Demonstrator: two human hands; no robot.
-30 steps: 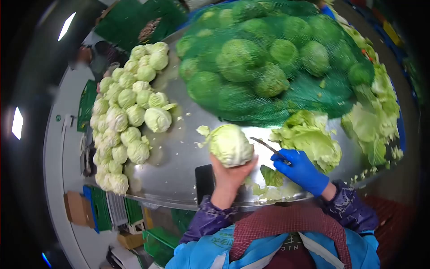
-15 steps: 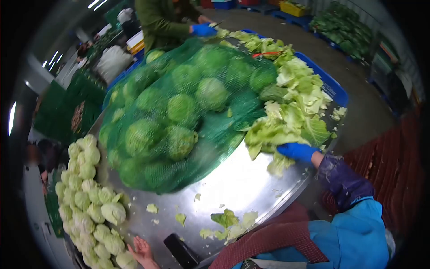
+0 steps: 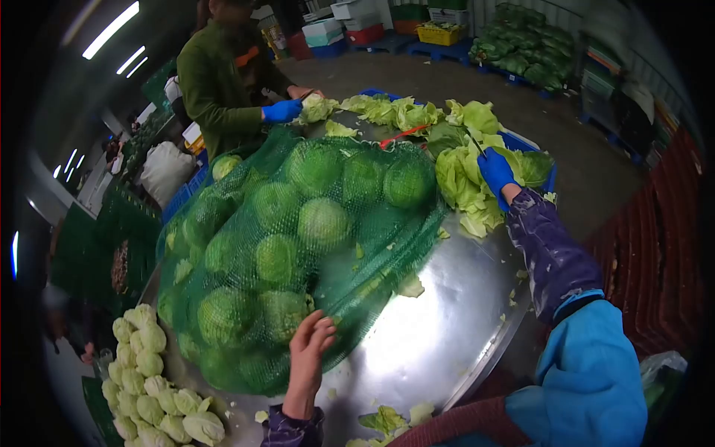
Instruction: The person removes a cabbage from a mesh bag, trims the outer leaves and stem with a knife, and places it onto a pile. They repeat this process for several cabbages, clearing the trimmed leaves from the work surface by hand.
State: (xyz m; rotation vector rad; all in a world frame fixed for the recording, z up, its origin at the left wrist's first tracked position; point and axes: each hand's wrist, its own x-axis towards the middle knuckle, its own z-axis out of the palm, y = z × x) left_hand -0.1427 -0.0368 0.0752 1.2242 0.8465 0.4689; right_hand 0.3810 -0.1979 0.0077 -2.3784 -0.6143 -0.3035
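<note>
The green net bag (image 3: 275,257) full of cabbages lies on the metal bench (image 3: 417,328). At the bag's near edge is the bare left hand (image 3: 311,346), its fingers loosely curled and holding nothing; whether they brush the net is hard to tell from here. To the right of the bag, the blue-gloved right hand (image 3: 495,173) has its fingers closed around a knife (image 3: 475,141), over the heap of loose leaves (image 3: 463,182). A blue crate (image 3: 552,177) shows beside that heap. Left of the bag's near end sit the pale trimmed cabbages (image 3: 149,363), piled together. Beyond the bag, a co-worker (image 3: 216,89) in a green top holds another cabbage (image 3: 318,108).
</note>
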